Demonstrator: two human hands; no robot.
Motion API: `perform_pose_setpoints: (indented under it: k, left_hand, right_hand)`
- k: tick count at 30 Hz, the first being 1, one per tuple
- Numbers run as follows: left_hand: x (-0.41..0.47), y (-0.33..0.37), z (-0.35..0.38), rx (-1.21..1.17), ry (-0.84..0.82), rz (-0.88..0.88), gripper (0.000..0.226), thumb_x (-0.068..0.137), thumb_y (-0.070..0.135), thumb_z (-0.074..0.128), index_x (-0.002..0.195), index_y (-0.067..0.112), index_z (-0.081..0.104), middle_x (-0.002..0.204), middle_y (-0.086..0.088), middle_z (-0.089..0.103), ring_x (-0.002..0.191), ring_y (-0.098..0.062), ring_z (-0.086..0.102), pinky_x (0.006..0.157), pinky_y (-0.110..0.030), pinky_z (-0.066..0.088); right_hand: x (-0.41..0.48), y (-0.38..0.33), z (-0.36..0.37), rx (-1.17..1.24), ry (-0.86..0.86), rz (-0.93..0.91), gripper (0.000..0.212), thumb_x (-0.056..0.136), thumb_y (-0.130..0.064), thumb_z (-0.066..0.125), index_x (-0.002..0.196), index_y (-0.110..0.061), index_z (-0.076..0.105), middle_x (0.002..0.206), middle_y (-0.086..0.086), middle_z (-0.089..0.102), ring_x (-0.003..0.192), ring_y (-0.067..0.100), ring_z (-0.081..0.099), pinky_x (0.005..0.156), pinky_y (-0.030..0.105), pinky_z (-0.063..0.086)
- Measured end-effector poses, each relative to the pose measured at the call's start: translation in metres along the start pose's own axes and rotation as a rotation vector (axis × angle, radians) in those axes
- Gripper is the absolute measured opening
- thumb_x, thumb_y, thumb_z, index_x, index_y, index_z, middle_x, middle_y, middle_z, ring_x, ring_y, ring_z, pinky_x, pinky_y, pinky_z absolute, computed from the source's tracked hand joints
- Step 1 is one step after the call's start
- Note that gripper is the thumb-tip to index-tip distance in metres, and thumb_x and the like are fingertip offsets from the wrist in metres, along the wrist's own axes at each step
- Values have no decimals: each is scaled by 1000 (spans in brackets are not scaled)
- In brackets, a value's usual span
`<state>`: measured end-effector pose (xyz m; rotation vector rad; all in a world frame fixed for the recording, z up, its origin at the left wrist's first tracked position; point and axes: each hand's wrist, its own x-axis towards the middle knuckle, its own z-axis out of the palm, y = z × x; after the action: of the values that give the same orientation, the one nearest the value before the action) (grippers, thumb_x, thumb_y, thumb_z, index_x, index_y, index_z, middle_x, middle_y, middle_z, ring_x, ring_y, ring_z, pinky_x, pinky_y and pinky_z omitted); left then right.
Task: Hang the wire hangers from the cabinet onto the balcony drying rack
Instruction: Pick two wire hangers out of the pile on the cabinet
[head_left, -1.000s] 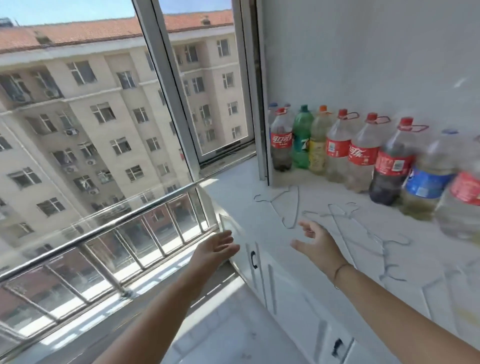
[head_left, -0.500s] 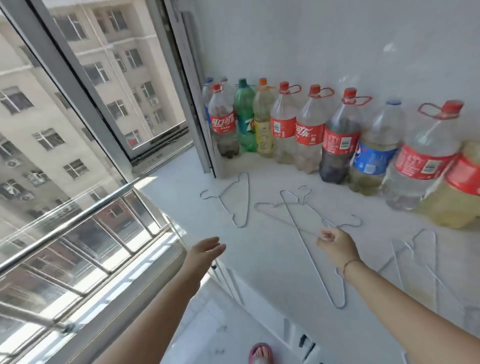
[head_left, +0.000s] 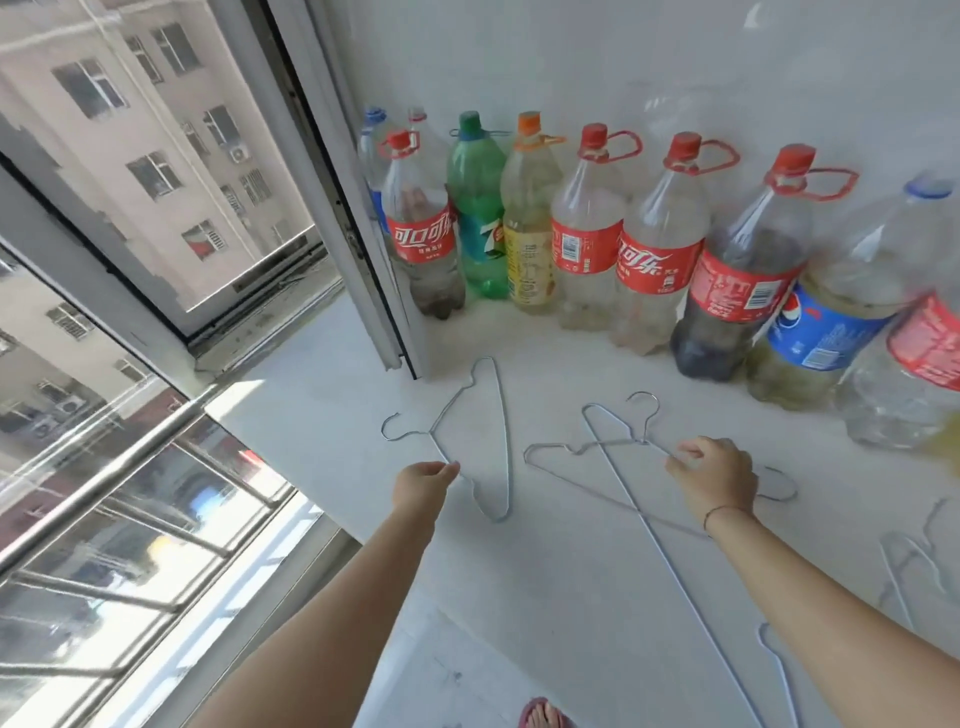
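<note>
Both hands have dropped to the tabletop (head_left: 571, 597) since a moment ago: my left hand (head_left: 423, 486) pinches the single wire hanger (head_left: 505, 441), and my right hand (head_left: 714, 480) curls round the crossed hangers (head_left: 642, 514) beside it. Bottles (head_left: 584, 234) stand beyond my fingers.

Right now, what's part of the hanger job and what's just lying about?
Job:
- single wire hanger, left hand at its wire
- crossed hangers, right hand with its grip curled on them
- cabinet top they lie on

Lying about:
- row of soda bottles along the wall
- balcony railing
</note>
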<state>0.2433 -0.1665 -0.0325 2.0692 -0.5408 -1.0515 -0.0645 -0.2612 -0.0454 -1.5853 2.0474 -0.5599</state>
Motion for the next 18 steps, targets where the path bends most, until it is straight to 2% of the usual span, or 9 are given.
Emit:
perform_pose_setpoints:
  k: [2,4,6,13,18]
  left_hand:
    - [21,1,5,56,11,-30,16,83,28,66,75,14,66,61,-4,51,60,-21,45,61,-25,35]
    - [39,0,10,115,40,-56,26,82,31,65,62,16,56,59,-7,45,56,-22,40,58,-25,31]
    - [52,0,13,172,85,-75,32,80,33,64,56,16,51,59,-8,47,53,-23,42,54,-26,32]
    - [71,9,21,249,101,-109,15,69,20,61,55,15,58,56,-6,52,51,-24,45,50,-23,34]
    - [67,10,17,125,96,-129,18,70,13,57,53,14,55,56,-7,53,51,-22,44,54,-24,35]
  right_hand:
    - [10,1,7,-52,11,12,21,73,-22,70,93,-16,69,104,12,62,101,36,50,80,38,42]
    - [19,4,13,-71,16,32,20,73,-23,70,92,-17,70,104,11,63,101,36,51,79,37,41]
    - [24,7,20,-63,14,54,17,73,-23,69,89,-19,70,102,10,64,100,35,51,80,38,42]
    - [29,7,39,-8,63,70,8,71,-16,69,78,-18,70,88,8,67,92,35,57,77,39,46]
    - [33,8,39,2,64,47,6,70,-10,69,71,-16,68,83,12,68,82,37,60,72,40,49]
